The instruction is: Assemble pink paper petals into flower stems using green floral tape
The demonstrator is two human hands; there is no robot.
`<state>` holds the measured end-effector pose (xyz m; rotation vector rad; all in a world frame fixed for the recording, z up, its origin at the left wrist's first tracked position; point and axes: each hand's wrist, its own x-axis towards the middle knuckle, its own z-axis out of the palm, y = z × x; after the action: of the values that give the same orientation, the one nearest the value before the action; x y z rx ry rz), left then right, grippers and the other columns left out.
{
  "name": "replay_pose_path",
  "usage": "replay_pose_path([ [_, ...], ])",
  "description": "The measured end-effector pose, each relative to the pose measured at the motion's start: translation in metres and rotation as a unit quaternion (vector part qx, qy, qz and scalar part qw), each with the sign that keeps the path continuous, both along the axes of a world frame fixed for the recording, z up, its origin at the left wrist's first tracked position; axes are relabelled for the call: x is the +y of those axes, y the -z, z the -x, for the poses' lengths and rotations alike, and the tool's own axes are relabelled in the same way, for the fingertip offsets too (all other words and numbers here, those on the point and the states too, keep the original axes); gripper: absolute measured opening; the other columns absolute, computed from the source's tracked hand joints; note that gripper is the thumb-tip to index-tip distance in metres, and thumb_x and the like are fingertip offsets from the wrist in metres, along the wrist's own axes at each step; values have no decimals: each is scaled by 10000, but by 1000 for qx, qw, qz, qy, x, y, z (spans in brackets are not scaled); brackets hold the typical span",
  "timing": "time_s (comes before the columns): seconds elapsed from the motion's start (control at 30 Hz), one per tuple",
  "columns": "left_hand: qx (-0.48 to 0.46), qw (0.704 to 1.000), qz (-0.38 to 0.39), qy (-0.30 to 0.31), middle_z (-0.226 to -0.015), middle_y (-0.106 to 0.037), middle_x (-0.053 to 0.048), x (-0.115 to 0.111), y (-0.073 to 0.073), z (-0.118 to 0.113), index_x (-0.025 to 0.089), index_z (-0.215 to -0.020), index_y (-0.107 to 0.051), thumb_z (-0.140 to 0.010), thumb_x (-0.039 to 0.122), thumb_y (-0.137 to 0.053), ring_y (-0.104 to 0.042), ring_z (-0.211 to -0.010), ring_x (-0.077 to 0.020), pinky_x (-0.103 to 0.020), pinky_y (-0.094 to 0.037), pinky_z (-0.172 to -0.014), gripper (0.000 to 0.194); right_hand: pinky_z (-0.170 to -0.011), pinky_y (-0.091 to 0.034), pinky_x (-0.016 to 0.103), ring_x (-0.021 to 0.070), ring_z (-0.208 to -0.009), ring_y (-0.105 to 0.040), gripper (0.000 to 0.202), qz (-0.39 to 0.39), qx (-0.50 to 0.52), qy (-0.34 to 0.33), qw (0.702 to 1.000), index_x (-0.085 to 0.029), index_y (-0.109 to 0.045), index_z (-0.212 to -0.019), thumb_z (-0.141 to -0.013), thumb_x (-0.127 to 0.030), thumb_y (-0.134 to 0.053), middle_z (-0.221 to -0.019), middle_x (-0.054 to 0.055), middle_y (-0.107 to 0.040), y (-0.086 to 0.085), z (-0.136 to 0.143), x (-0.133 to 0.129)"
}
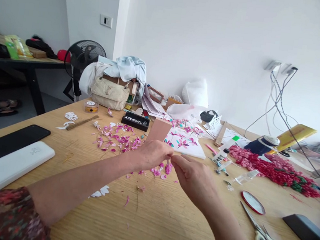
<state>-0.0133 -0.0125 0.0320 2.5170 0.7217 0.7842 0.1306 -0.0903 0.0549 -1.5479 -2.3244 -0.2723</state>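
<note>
My left hand (pixel 154 153) and my right hand (pixel 192 174) meet fingertip to fingertip above the middle of the wooden table (pixel 102 221). Both are closed in a pinch. Whatever lies between the fingers is too small and hidden to name. Just below them are pink flower pieces (pixel 168 168), and I cannot tell whether any of these hang from the fingers. Many loose pink petals and wired blossoms (pixel 120 138) spread out beyond my left hand. Behind the hands, pink flowers with teal bits lie on a white sheet (pixel 198 152), beside a flat pinkish-brown board (pixel 159 129).
Scissors (pixel 262 233), a red-rimmed round lid (pixel 253 202), small bottles (pixel 219 156) and red flower bunches (pixel 276 168) occupy the right side. On the left are a white power-bank-like case (pixel 12 170) and a dark slab (pixel 10 141). A beige bag (pixel 109 93) stands behind.
</note>
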Motion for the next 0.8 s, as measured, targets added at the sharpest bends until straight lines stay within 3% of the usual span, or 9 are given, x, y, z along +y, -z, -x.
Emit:
replay_pose_path([
  [0.13,-24,996,38,83,-692,-588,-2,-3,-5,3,151,-702,-604,-786,137,-462,-508,-667,-108,-200,-355,-623,166,-458,-255,211,90,-467,-398,190,77,139,1,987,-190,-558,-665,-797,-242,-431,-507,-28,-479,-9,-13,13],
  [0.23,-57,986,96,123,-674,-573,1,-4,-11,7,136,-717,-605,-779,140,-479,-492,-634,-92,-192,-359,-615,141,-418,-225,203,70,-428,-302,132,158,291,8,944,-187,-541,-669,-748,-285,-498,-479,-62,-378,-6,-21,22],
  [0.37,-99,973,163,128,-625,-529,16,-4,-12,9,127,-722,-599,-776,185,-493,-456,-586,-79,-190,-345,-568,133,-438,-238,201,69,-472,-291,85,220,404,-50,886,-190,-540,-695,-729,-265,-516,-525,-64,-385,-1,-22,23],
  [0.57,-137,954,236,127,-609,-504,25,-3,-9,8,125,-693,-580,-761,176,-500,-442,-568,-66,-187,-348,-554,117,-431,-204,209,58,-444,-248,144,229,473,-49,849,-182,-594,-666,-732,-280,-512,-511,-60,-387,6,-26,20],
  [0.8,-265,870,394,128,-657,-527,8,0,-1,1,123,-693,-574,-718,234,-590,-485,-609,-70,-203,-386,-596,115,-406,-109,209,53,-403,-122,215,288,625,-105,718,-211,-489,-733,-697,-401,-584,-450,-108,-229,28,-21,29],
])
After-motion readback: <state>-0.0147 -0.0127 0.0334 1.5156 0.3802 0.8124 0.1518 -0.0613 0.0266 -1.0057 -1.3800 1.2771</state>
